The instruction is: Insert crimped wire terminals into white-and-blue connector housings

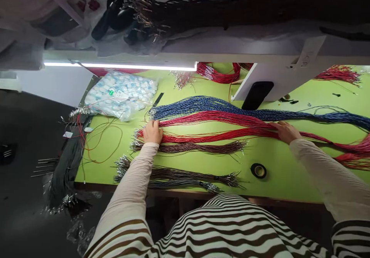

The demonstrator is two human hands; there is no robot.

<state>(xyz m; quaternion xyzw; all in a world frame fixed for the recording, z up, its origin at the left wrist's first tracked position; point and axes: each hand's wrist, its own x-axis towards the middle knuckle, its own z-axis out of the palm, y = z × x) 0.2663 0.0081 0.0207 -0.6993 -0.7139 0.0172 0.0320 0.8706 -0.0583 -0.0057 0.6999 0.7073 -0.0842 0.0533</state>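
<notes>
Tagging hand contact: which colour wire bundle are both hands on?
The long red bundle, parted in two between the left hand and right hand. The blue bundle lies beyond it; the shorter brown bundle lies nearer the person.

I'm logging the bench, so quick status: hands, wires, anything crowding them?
Left hand on red wires, near metal tips; right hand farther along. Red wires lying lengthwise on green table. Blue wires close on far side, brown wires on near side.
</notes>
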